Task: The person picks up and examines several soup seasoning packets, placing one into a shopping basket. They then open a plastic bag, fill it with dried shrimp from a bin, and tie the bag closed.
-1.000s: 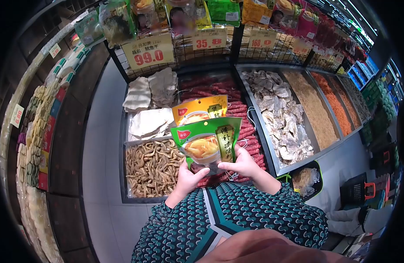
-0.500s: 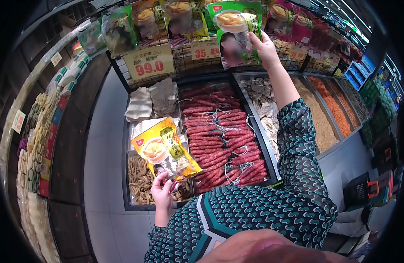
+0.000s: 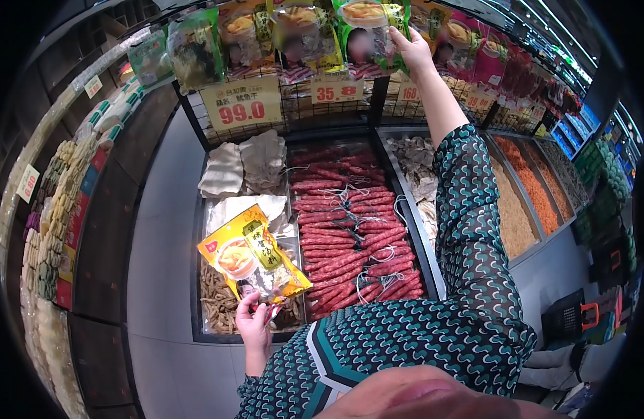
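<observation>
Low in the head view, my left hand (image 3: pixel 253 326) grips the lower corner of a yellow packet (image 3: pixel 253 257), its thumb and fingers pinched together. The packet lies tilted above the bins of dried goods. My right hand (image 3: pixel 412 52) reaches up to the hanging row and holds the right edge of a green packet (image 3: pixel 367 38). Yellow packets (image 3: pixel 304 42) hang beside it on the left. Below are red sausages (image 3: pixel 353 241) tied with white string.
Price signs (image 3: pixel 241 103) hang on the wire rack. Left of the aisle floor (image 3: pixel 161 244) runs a shelf of packed goods (image 3: pixel 53 230). Bins of orange dried goods (image 3: pixel 524 174) stand at the right, with a black basket (image 3: pixel 565 314) lower down.
My right hand and the green packet have moved up and slightly left, in line with the hanging packets. The yellow packet and my left hand have shifted a little left and down.
</observation>
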Tool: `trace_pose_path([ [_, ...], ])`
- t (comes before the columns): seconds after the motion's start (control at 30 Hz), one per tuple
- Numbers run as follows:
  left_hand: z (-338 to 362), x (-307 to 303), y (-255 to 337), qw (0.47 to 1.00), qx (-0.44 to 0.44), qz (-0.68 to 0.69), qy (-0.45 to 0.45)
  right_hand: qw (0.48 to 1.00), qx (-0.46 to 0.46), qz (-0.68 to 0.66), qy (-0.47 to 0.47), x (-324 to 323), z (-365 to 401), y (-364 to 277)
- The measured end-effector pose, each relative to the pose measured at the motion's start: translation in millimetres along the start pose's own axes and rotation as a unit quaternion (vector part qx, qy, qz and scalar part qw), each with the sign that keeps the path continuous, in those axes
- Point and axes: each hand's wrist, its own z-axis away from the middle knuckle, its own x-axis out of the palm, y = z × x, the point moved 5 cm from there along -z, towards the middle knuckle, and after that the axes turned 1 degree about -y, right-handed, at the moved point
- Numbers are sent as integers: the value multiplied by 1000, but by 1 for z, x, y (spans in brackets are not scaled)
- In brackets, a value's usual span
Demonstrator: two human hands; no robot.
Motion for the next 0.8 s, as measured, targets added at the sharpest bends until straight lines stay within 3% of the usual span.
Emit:
trace_pose_path([
  [0.17, -6, 0, -8, 1000, 11, -7, -5, 997, 33, -75, -4, 2, -3, 5],
  [0.4, -5, 6, -8, 1000, 4, -8, -5, 996, 48, -76, -13, 2, -9, 20],
  [0.53, -5, 13, -4, 1000, 6, -14, -14, 989, 68, 133, 15, -6, -29, 67],
  [0.6, -2, 22, 1, 1000, -9, -2, -18, 909, 24, 388, 153, -5, 3, 50],
  [0.67, -6, 23, 1, 1000, -17, 14, -11, 927, -93, 338, 136, 5, 42, 49],
  [0.7, -8, 20, -7, 999, -17, 15, -33, 957, -95, 262, 85, 16, 75, 47],
  [0.73, -7, 16, -10, 998, -17, 15, -50, 986, -57, 159, 7, 31, 113, 56],
  [0.77, -7, 24, -2, 998, 4, -17, -53, 994, 42, 5, -96, 52, 162, 57],
  [0.8, -10, 25, -3, 996, 18, -49, -66, 971, 119, -82, -190, 69, 215, 59],
])
